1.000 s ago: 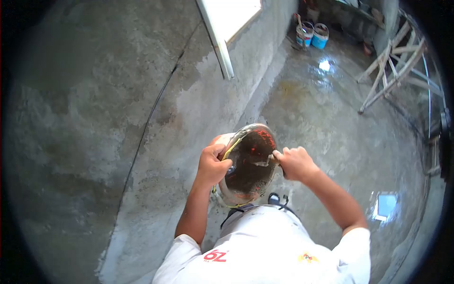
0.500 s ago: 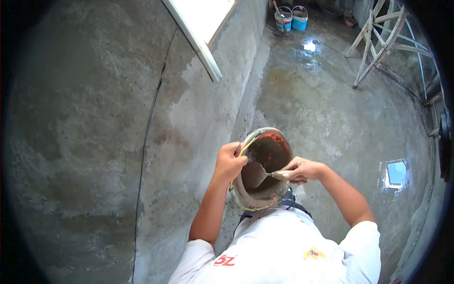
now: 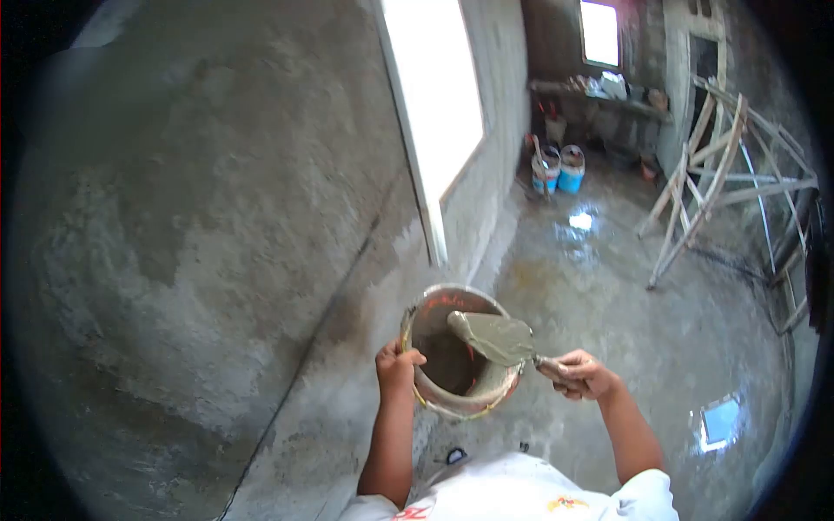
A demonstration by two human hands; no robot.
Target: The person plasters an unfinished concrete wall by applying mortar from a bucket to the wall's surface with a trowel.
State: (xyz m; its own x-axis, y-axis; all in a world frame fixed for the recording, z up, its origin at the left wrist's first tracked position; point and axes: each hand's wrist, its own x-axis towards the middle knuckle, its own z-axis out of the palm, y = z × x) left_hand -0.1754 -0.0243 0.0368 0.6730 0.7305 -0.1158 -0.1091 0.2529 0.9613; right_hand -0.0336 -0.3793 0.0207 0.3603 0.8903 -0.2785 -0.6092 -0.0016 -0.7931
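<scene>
Grey paste [image 3: 497, 339] coats the trowel [image 3: 537, 359] our right hand [image 3: 585, 375] grasps above the bucket [image 3: 478, 399], whose left rim [image 3: 406, 333] our left hand [image 3: 397, 368] clenches, likely for steadiness.

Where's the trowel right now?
In the head view, the trowel is in the right hand, its blade over the right side of the bucket.

Rough grey wall [image 3: 217, 200] with a bright window [image 3: 439, 87]. Wet floor [image 3: 573, 321] reflecting light; wooden trestle [image 3: 704, 182] at right.
</scene>
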